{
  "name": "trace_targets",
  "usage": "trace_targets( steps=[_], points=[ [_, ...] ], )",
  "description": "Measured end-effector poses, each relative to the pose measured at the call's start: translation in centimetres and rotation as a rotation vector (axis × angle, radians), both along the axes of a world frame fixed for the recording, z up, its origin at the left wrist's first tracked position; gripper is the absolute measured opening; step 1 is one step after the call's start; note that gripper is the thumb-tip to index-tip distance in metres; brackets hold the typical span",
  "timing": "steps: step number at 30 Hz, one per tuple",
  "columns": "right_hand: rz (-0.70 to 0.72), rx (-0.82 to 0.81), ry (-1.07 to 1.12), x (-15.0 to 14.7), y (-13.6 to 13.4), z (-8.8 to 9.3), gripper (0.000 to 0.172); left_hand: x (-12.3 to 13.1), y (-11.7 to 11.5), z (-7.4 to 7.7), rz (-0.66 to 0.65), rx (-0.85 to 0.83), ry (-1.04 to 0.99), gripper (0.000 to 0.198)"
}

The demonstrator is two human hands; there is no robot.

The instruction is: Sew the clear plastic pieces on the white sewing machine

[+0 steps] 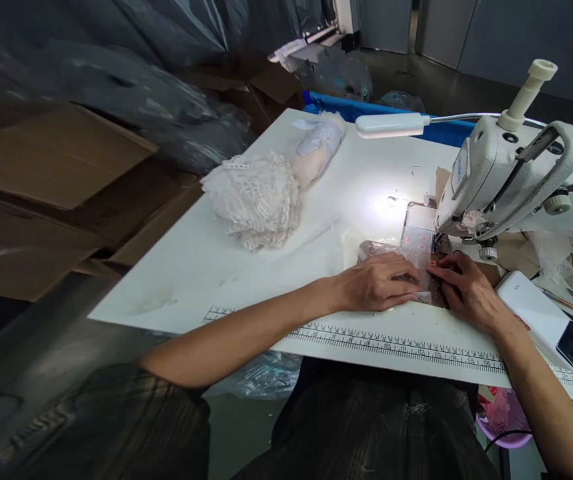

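Nearest is the person's dark clothing, with a purple basket of pink scraps below the table's edge on the right. A printed ruler runs along the front of the white table.

Just beyond it, the left hand lies palm down with fingers bent and close together over a sheer strip with red dots; whether it grips or only presses cannot be told. The right hand has its thumb and forefinger narrowly apart at the strip's right edge; a pinch cannot be made out. The strip lies flat on the table, just beside the needle area of the sewing machine. A white power bank lies near the right wrist.

Farther left sits a pile of white lace, with a wrapped roll behind it. A lit lamp hangs over the table. Beyond the table are cardboard boxes, plastic sheeting and grey panels.
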State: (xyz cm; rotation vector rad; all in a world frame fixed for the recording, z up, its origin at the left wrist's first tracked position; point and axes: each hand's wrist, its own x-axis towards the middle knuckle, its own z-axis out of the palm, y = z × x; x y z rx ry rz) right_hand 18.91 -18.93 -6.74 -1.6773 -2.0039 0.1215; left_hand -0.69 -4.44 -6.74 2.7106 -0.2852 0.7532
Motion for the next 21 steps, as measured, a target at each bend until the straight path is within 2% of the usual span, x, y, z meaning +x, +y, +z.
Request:
trace_targets(
  steps=[7, 14, 21],
  points=[
    [-0.012, -0.010, 0.014, 0.27, 0.06, -0.11, 0.041, -0.03, 0.30, -0.32, -0.041, 0.101, 0.006, 0.024],
    [-0.007, -0.016, 0.033, 0.30, 0.18, -0.37, 0.042, -0.09, 0.31, 0.18, -0.012, 0.107, 0.107, 0.024],
    [-0.039, -0.042, 0.106, 0.58, 0.13, -0.14, 0.044, -0.06, 0.21, 0.28, -0.005, 0.115, -0.010, 0.025]
  ],
)
